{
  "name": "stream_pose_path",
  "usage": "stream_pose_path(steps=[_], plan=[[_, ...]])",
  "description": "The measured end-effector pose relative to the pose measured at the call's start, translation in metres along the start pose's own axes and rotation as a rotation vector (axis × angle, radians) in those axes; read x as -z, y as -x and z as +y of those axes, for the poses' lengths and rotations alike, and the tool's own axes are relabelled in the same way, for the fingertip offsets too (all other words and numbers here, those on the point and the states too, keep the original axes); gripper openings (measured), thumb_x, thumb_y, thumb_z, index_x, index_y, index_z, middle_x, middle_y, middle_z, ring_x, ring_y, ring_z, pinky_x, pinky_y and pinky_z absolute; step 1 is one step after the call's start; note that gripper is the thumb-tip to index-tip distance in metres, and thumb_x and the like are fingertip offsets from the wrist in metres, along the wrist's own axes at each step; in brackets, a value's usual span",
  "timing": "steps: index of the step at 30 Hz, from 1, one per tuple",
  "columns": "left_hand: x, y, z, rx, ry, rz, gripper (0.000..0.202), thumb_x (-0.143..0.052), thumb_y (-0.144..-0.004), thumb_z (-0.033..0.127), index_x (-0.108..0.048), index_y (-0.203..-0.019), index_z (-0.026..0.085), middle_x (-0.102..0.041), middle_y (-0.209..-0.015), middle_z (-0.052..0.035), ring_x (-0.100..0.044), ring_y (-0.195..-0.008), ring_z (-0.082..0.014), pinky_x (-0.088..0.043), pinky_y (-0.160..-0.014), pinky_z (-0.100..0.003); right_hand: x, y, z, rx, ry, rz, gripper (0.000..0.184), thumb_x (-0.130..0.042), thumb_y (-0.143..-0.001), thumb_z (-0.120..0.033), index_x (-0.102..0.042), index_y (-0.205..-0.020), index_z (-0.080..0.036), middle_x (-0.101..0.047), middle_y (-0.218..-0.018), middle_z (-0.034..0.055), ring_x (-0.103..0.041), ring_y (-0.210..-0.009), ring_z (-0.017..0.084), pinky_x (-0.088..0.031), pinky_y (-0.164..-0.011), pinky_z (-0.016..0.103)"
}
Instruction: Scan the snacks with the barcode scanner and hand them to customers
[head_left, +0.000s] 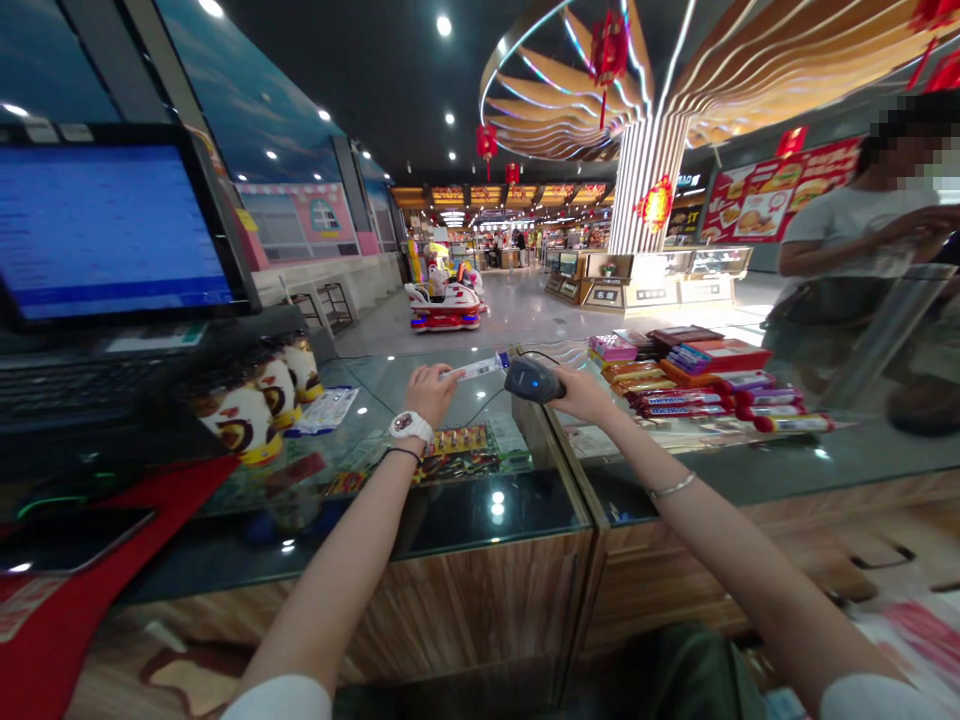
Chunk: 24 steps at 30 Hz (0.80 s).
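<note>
My left hand (432,396), with a white watch at its wrist, is closed on the near end of a slim white-and-blue packet (480,369) just above the glass counter. What is printed on the packet is too small to read. My right hand (583,394) grips a dark barcode scanner (531,380) with a blue light on top. The scanner's head points left, close beside the packet's far end. A thin cable runs near the scanner over the glass.
Candy packs (682,400) are stacked on the counter at right. To the left stand a monitor (112,225), a keyboard (45,375) and several printed cups (251,405). A phone (82,540) lies on a red cloth (169,530). A person (870,235) stands beyond the counter at right.
</note>
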<state>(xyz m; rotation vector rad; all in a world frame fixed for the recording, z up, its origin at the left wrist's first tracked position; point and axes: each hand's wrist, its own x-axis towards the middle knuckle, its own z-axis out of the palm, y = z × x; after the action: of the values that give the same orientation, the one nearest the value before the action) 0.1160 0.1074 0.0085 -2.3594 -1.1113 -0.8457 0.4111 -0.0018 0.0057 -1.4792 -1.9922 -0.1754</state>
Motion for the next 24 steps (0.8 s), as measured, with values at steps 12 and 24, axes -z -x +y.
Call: stream_pose_path(steps=[12,24], plan=[[0.0020,0.0019,0.0040,0.003,0.018,-0.004,0.034,-0.052,-0.092,0.019,-0.070,-0.118,0.032,-0.068,-0.114,-0.0069,-0.061,-0.102,-0.0242,-0.040,-0.106,-0.047,-0.0013,0.0012,-0.0085,-0.022,0.122,-0.049,0.031,-0.069,-0.080,-0.032,-0.064,-0.110,-0.022,-0.071,-0.110,0.0088,-0.067,-0.096,0.027,-0.050,-0.079,0.033],[0.0021,0.0038,0.0053,-0.003,0.010,0.002,0.032,-0.054,-0.092,0.018,-0.069,-0.117,0.031,-0.068,-0.115,-0.0058,-0.060,-0.104,-0.0241,-0.039,-0.108,-0.048,-0.0026,0.0018,-0.0072,-0.030,0.121,-0.078,0.032,-0.068,-0.081,-0.031,-0.063,-0.111,-0.020,-0.068,-0.116,0.0113,-0.065,-0.105,0.031,-0.050,-0.083,0.036]])
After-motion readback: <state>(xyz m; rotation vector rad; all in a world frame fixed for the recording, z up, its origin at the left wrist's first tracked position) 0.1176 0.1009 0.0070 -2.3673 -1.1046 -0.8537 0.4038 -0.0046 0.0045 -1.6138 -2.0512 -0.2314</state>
